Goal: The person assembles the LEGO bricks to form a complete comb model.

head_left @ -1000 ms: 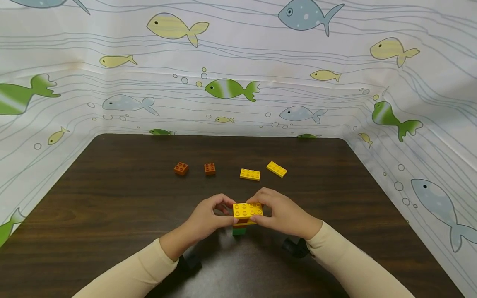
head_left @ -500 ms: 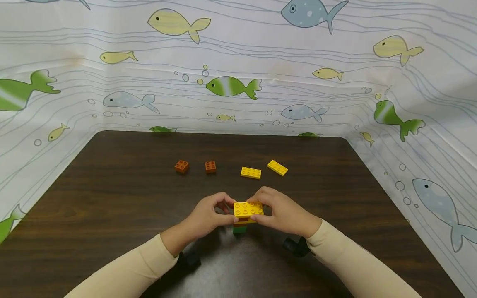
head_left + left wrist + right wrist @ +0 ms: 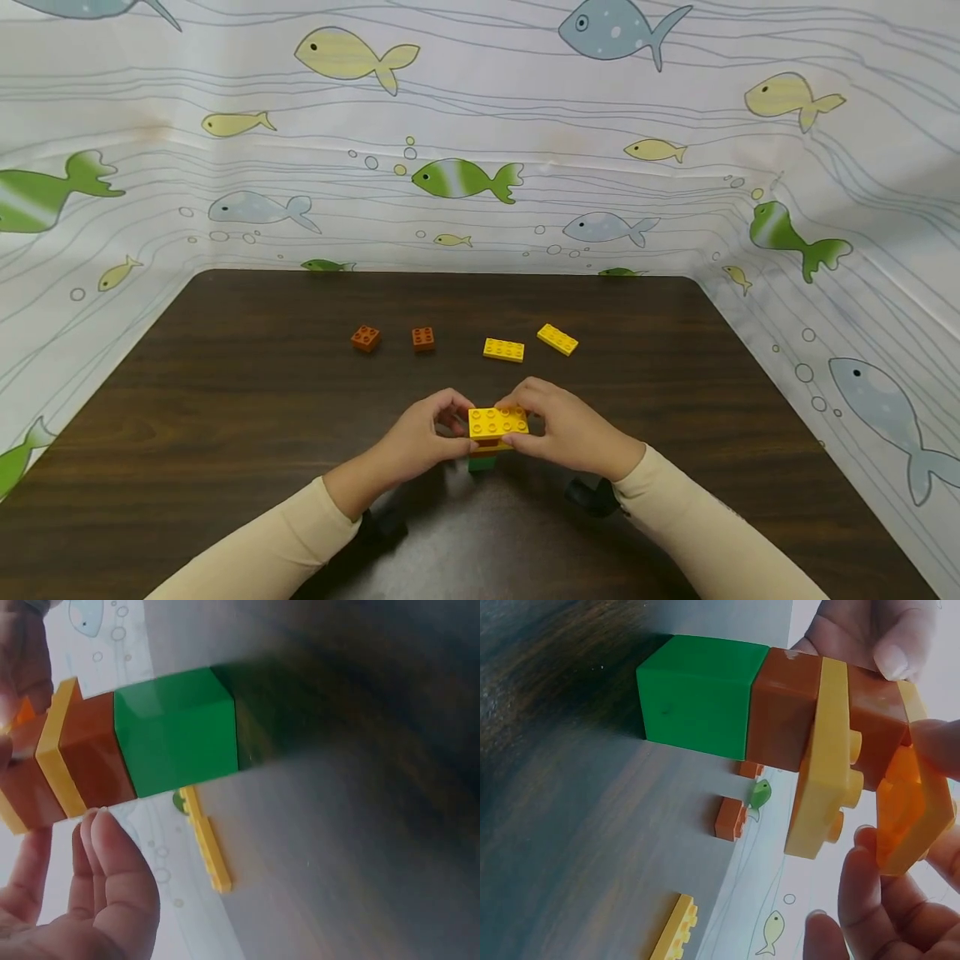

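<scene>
A tower of toy building bricks stands upright on the dark table before me. Its base is a green block (image 3: 176,735), then comes a brown brick (image 3: 784,709), a yellow plate brick (image 3: 821,780), a second brown brick (image 3: 877,712) and an eight-stud yellow plate brick (image 3: 497,422) on top. Both yellow plates jut out to the right. My left hand (image 3: 427,433) holds the tower's upper left side, thumb in front and fingers behind. My right hand (image 3: 566,425) pinches the jutting end of the top plate between thumb and fingers.
Farther back lie two loose brown bricks, a left one (image 3: 365,337) and a right one (image 3: 423,339). To their right are two yellow plates, one nearly straight (image 3: 504,349) and one slanted (image 3: 557,339). A fish-patterned curtain (image 3: 480,225) borders the table (image 3: 247,375).
</scene>
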A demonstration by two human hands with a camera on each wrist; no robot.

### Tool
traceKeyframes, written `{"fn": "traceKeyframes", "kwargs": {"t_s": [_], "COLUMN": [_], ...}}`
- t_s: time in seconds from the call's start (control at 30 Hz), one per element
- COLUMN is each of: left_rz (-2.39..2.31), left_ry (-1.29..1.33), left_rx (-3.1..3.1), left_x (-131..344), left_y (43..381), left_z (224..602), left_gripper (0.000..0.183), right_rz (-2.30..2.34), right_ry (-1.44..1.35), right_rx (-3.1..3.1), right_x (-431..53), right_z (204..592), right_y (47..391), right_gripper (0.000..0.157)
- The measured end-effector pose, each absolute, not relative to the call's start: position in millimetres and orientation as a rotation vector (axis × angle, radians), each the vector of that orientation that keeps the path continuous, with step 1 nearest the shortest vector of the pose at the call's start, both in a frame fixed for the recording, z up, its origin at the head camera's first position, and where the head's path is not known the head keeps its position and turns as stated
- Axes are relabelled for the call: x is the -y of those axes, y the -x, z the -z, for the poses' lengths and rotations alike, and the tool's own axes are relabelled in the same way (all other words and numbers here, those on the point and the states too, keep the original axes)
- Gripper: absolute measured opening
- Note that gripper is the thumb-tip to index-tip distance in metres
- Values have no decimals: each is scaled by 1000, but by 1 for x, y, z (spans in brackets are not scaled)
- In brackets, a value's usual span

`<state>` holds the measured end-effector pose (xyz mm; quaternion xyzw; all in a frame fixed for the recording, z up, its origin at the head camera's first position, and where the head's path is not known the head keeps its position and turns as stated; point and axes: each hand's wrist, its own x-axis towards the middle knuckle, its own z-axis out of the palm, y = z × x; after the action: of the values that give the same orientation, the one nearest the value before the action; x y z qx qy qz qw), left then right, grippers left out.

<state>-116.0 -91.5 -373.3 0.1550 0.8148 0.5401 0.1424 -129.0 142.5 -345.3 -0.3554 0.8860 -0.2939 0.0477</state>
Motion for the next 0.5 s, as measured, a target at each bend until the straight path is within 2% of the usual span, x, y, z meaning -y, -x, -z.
{"fn": "traceKeyframes", "kwargs": {"t_s": [0.33,0.5], "left_rz": [-1522,-1625], "left_ry": [-497,-403], "left_rx": [-2352,-2375], "left_x": [109,120], "left_y": [126,137], "left_z": [373,372], "left_gripper": [38,39], "right_rz": [880,867], "right_ry": [1095,1100], "right_rx": [-2714,-2724], "right_x": [-141,-142], "right_z": [346,346], "right_y": [129,129], "right_gripper": [35,34]}}
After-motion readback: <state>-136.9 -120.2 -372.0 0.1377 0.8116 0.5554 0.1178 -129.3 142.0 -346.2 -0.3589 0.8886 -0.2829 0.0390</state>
